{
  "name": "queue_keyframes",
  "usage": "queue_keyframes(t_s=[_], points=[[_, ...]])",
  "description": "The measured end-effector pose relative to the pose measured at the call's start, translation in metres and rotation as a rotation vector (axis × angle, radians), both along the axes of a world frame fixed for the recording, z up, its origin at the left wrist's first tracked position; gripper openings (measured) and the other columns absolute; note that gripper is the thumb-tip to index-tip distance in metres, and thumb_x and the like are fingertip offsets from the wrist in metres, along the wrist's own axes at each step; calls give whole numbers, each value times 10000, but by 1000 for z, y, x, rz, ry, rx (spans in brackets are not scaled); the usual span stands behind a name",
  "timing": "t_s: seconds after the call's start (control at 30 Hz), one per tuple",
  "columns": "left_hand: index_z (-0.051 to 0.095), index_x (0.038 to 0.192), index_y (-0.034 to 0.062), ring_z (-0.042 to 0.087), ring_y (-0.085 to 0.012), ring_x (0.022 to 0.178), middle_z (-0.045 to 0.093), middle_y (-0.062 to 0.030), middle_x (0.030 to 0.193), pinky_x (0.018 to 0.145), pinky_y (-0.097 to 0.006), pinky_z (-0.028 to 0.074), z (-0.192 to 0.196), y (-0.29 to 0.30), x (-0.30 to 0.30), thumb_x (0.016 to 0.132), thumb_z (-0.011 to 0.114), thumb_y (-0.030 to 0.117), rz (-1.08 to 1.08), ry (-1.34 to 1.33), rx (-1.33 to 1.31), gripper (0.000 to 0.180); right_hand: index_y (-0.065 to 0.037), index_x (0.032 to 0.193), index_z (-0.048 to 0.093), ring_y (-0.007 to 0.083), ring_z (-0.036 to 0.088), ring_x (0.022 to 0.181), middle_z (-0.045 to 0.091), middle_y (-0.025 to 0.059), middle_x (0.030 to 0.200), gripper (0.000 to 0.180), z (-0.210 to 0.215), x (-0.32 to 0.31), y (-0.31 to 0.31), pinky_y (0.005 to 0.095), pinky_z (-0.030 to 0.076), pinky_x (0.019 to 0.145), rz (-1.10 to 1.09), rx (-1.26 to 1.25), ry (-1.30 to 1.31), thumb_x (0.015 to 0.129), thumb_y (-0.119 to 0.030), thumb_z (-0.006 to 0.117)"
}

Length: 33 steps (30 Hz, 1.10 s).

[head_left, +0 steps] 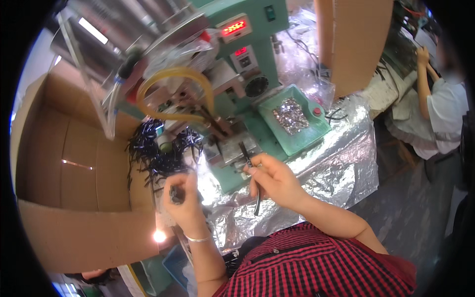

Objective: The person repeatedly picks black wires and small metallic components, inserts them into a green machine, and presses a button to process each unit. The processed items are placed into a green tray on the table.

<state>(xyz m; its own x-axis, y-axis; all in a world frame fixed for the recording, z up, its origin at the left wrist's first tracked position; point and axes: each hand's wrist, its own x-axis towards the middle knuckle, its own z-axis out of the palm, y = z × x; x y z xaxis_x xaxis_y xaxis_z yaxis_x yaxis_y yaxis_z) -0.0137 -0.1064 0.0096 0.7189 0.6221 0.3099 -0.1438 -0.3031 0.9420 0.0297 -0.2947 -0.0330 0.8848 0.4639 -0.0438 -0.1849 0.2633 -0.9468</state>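
My right hand (277, 182) pinches a slim black strip (247, 154) shaped like an eyeglass temple. Its upper end lies over the small metal work block (238, 147) of a green bench machine, and its curved lower end (257, 204) hangs below my fingers. To the left, nearer to me, my left hand (184, 204) is curled round something small and dark (175, 194), mostly covered by the fingers. Beyond that hand lies a tangled heap of glossy black strips (161, 151).
A green tray (316, 129) of small shiny metal pieces stands right of the work block. The machine (260, 37) carries red lit displays and a yellow hose (173, 73). Open cardboard box (74, 153) at left; foil (341, 163) covers the bench. Another person (443, 106) works far right.
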Motion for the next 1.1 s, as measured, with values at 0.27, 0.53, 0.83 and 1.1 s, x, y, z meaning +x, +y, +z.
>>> queue_keyframes(t_s=[0.27,0.53,0.83,1.1], points=[[613,894,13,365,-43,438,492,1,646,377,-164,255,38,-12,7,938,583,143,-32,-182,-26,140,14,1047,539,69,513,496,602,43,627,207,22,3,6,208,420,456,77,78,44,1000,-172,461],[629,939,10,451,-64,469,552,-36,737,399,-161,278,55,-24,13,942,578,144,-46,-216,-22,143,16,1019,546,57,461,443,549,18,573,205,19,3,7,203,371,409,28,45,40,1000,-169,459],[633,914,0,486,-80,491,595,-63,702,417,-168,292,54,-19,15,938,596,167,-97,-162,-27,173,0,1006,544,51,426,407,516,8,543,188,17,4,7,201,332,381,-13,58,22,1000,-168,459],[617,865,-41,565,-117,523,674,-146,753,461,-187,360,48,-15,38,948,612,206,-31,-204,41,260,6,1003,548,36,406,449,502,-10,562,201,18,5,11,200,329,431,-73,77,-44,1008,-161,436]])
